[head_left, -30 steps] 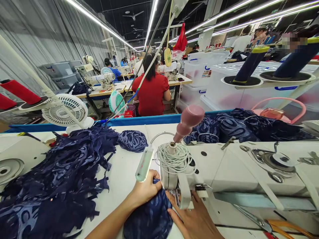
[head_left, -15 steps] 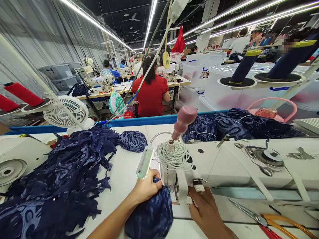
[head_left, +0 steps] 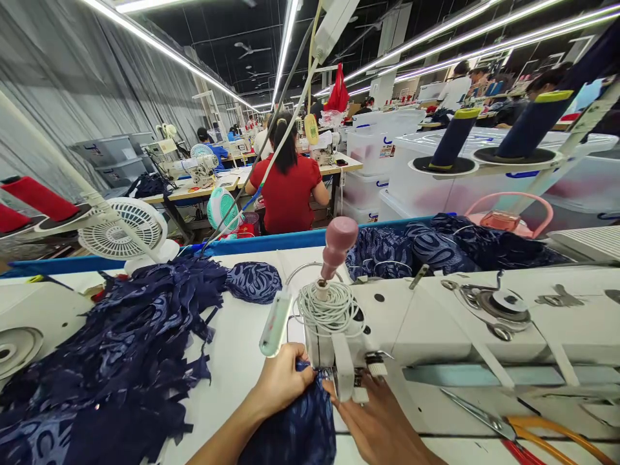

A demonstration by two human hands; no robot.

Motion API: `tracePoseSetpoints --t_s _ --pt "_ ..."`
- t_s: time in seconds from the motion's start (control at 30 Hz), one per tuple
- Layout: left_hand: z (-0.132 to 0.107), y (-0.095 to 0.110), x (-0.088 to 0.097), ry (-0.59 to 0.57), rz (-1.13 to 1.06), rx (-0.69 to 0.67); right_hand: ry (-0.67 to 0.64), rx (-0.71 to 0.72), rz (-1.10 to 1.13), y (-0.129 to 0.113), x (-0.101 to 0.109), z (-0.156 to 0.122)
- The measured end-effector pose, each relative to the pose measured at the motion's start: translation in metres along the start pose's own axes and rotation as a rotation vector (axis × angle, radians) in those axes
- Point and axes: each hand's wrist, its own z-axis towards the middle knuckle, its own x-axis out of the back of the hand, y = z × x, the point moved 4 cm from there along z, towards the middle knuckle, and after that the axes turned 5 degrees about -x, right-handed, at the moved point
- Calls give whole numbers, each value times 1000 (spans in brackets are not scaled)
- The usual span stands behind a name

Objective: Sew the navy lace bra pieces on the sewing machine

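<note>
A dark blue patterned fabric piece (head_left: pixel 298 426) hangs over the front edge of the sewing machine bed, its upper edge under the machine head (head_left: pixel 322 349). My left hand (head_left: pixel 285 378) is closed on the fabric's top edge, just left of the needle area. My right hand (head_left: pixel 375 416) lies low on the bed to the right of the presser foot. Its thumb reaches to the fabric's right edge; its other fingers are spread and partly hidden behind the machine head. A coil of pale cord (head_left: pixel 327 307) and a pink knobbed handle (head_left: pixel 336 248) sit on top.
Navy fabric scraps (head_left: pixel 140 336) are heaped at left, with a patterned piece (head_left: pixel 254 282) behind. Orange-handled scissors (head_left: pixel 537 426) lie at right. Bundled patterned fabric (head_left: pixel 416 248) lies behind the machine arm. A white fan (head_left: pixel 123 232) stands at back left. A person in red (head_left: pixel 290 194) sits ahead.
My right hand has moved left, its thumb now at the fabric beside the presser foot. My left hand keeps its hold on the fabric. The view has turned slightly right.
</note>
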Motion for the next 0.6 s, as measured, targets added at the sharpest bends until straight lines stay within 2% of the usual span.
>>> tracePoseSetpoints --t_s 0.3,0.47,0.6 --pt "-1 4 1 41 27 -47 13 29 -67 2 -8 -8" --pt "-1 4 1 65 43 -50 44 -4 -70 2 -9 -8" --pt "-2 5 1 72 50 -38 10 -16 -58 2 -8 -7"
